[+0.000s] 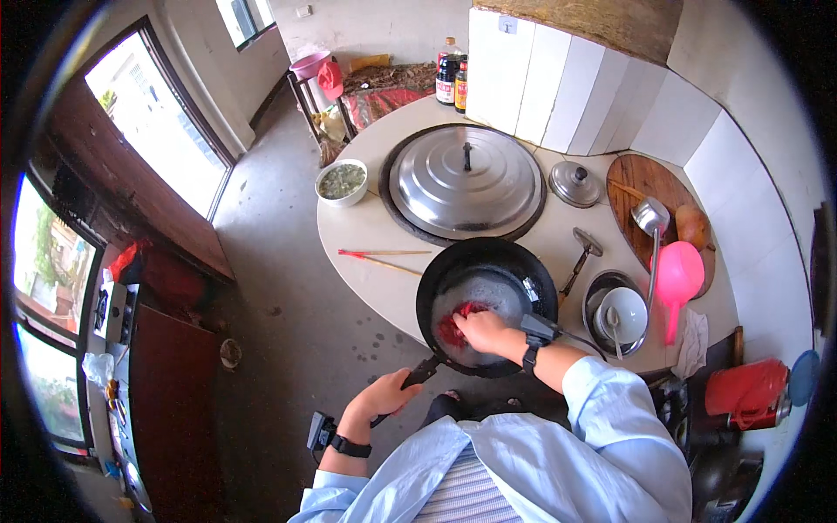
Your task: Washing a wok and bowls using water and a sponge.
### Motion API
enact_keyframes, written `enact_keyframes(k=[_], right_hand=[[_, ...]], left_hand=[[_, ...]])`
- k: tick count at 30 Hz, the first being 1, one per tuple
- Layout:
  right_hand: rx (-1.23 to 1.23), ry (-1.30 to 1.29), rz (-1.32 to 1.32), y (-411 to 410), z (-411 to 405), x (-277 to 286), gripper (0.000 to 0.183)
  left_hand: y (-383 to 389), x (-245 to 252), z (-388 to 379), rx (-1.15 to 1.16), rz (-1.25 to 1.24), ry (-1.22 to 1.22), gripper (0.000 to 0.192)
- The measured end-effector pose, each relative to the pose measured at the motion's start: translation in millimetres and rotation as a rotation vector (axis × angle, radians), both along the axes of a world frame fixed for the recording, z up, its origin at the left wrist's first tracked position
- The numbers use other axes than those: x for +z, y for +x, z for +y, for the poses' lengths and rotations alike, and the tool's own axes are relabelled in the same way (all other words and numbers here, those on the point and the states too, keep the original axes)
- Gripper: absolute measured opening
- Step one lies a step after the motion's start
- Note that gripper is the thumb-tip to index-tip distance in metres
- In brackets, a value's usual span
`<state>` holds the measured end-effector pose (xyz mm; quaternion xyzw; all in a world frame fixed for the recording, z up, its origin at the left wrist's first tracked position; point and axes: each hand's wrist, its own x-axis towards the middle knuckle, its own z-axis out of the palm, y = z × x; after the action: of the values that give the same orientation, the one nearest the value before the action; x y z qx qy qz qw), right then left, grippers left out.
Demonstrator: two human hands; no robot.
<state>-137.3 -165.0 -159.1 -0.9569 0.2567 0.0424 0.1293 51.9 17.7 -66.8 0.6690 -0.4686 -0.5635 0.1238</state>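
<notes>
My left hand [386, 394] is closed around the black handle of a dark wok [428, 287], at the near edge of the round counter. Inside the wok, my right hand [482, 331] presses a red scrubbing cloth or mesh [465, 312] into cloudy, foamy liquid; my fingertips are partly hidden. Left of the wok lies a pair of chopsticks [392, 252] with red ends. A metal turner [575, 269] rests on its right. Behind it, a large domed metal lid [431, 183] with a black handle covers a built-in pot.
A bowl of greenish food [342, 183] stands at the counter's left edge. On the right are a metal basin [592, 297] holding a white bowl [631, 310], a pink dipper [680, 271], a metal ladle [652, 216] and a wooden board [628, 173]. Sauce bottles [446, 82] stand at the back.
</notes>
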Motion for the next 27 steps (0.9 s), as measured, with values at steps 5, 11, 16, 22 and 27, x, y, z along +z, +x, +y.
enact_keyframes(k=[5,11,16,22,27], right_hand=[[-0.091,-0.131,-0.137,30,-25,1,0.015],[-0.723,-0.099,-0.400,52,-84,-112,0.027],[-0.584,-0.438,-0.083,31,-80,-42,0.022],[-0.475,-0.374,0.085,-5,-79,-6,0.021],[-0.497,-0.309,0.229,-19,-68,-6,0.024]], left_hand=[[3,-6,-1,0.005,-0.007,-0.016,0.025],[-13,-11,-10,0.089,-0.029,-0.021,0.019],[-4,-20,-1,0.058,0.035,-0.099,0.018],[5,-22,-4,0.164,0.055,-0.024,0.015],[8,-22,-2,0.211,0.082,-0.032,0.016]])
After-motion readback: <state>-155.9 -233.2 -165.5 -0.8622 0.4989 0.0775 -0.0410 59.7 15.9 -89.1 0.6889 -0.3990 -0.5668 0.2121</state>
